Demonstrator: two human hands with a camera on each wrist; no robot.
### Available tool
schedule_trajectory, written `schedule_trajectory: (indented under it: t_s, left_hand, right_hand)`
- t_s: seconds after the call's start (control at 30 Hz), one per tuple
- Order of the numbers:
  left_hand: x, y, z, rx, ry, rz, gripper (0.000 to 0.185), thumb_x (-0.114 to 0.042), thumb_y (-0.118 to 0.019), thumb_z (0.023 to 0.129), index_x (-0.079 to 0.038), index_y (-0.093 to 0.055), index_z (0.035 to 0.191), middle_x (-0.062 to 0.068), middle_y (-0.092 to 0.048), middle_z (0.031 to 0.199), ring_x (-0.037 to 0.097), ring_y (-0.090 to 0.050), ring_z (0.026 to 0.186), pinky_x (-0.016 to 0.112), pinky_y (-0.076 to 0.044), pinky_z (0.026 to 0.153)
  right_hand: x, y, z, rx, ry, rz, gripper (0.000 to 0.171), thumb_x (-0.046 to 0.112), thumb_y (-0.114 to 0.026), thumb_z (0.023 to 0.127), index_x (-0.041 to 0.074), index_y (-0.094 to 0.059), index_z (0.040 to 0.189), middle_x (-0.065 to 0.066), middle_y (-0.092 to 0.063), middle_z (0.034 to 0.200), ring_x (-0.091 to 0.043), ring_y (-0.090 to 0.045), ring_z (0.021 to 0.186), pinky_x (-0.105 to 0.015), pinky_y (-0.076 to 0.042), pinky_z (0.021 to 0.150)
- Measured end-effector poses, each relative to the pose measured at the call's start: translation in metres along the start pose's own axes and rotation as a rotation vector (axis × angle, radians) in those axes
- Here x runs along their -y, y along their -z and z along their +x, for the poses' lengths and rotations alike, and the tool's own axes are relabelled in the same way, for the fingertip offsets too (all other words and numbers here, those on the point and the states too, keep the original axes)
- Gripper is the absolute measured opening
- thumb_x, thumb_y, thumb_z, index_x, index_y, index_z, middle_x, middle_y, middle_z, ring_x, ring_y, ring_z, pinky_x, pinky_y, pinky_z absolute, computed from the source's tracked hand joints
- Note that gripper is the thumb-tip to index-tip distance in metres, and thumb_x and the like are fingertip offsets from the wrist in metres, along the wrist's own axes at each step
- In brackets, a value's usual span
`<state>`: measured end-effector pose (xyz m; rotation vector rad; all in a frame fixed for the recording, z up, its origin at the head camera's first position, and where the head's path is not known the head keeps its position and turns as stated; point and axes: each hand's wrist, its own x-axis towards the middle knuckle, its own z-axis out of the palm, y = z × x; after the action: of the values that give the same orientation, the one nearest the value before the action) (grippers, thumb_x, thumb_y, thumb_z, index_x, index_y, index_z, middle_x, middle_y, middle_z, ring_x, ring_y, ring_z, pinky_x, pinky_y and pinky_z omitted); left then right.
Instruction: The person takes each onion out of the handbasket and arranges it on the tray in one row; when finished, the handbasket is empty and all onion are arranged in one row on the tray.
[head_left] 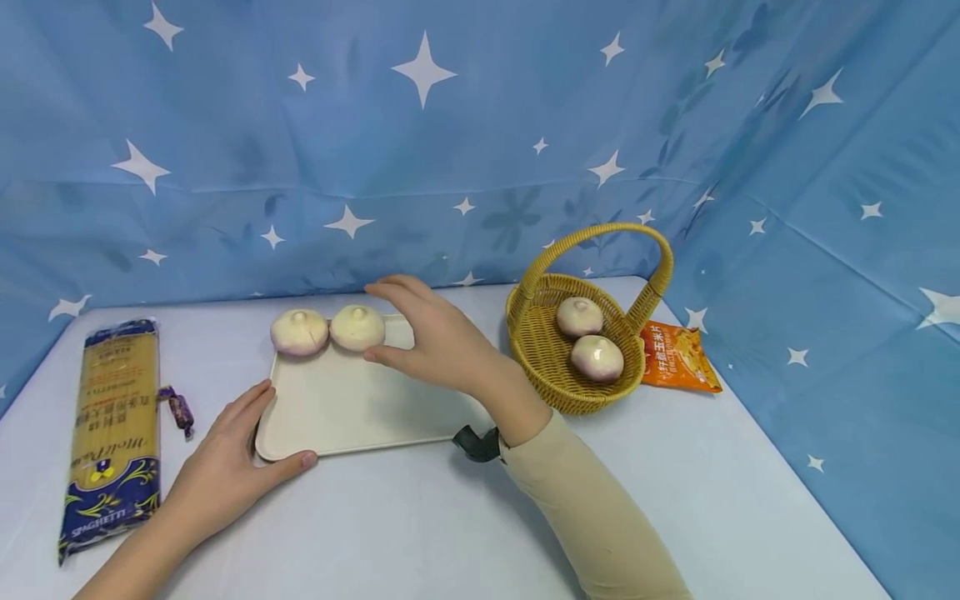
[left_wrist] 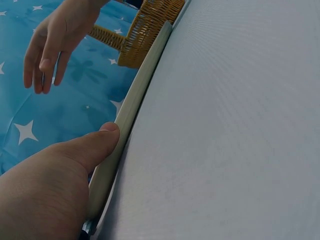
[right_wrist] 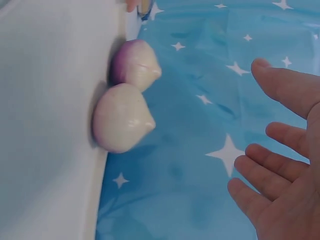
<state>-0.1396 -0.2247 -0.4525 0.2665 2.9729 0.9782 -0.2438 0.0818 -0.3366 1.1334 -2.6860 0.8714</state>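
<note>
Near the left edge of the table (head_left: 420,533), a long spaghetti packet (head_left: 114,433), lying lengthwise front to back. Just beside its right side, a small wrapped candy (head_left: 178,410).

Left hand (head_left: 225,467) resting at the front left corner of the tray (head_left: 360,408), palm down, fingers nearly straight over the tray's left rim, thumb laid along the front edge. From the left wrist view, thumb (left_wrist: 95,145) pressed flat against the rim of the tray (left_wrist: 135,107); not curled round it.

On the far edge of the tray, at its left corner, two onions touching each other: a purple-tinted onion (head_left: 298,332) on the left, a paler onion (head_left: 357,327) on the right. Both upright, tips pointing up. Seen also from the right wrist view: the pale onion (right_wrist: 121,118) nearer, the purple one (right_wrist: 134,64) behind.

Right hand (head_left: 435,337) raised over the far right part of the tray, just beside the pale onion, forearm coming in from the front right in a beige sleeve (head_left: 592,508). Fingers spread and only gently bent, holding nothing; fingertips (right_wrist: 265,67) apart from the onion.

Right of the tray, a wicker basket (head_left: 540,342) with an arched handle, two more onions (head_left: 588,337) inside. Behind the basket's right side, toward the far right corner, an orange snack bag (head_left: 678,357) lying flat.
</note>
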Motion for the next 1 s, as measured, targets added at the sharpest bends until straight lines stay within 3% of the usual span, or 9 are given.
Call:
schedule_trajectory:
  t_s: [0.7,1.0]
  left_hand:
    - [-0.001,0.0,-0.001,0.001,-0.002,-0.001,0.122,-0.064,-0.086,0.089,0.01,-0.028,0.167,0.03,-0.025,0.175,0.059,-0.026,0.156,0.084,-0.032,0.112]
    - [-0.001,0.0,-0.001,0.004,-0.001,0.007,0.123,-0.064,-0.085,0.089,0.011,-0.027,0.168,0.031,-0.024,0.175,0.06,-0.025,0.156,0.085,-0.031,0.111]
  right_hand:
    - [0.0,0.026,-0.045,-0.036,0.07,-0.034,0.077,0.044,-0.08,0.101,0.009,-0.05,0.163,-0.008,-0.049,0.164,-0.021,-0.048,0.151,-0.041,-0.045,0.122]
    - [-0.002,0.04,-0.071,-0.047,0.063,-0.051,0.075,0.045,-0.079,0.103,0.012,-0.05,0.163,-0.003,-0.046,0.166,-0.019,-0.05,0.149,-0.042,-0.049,0.119]
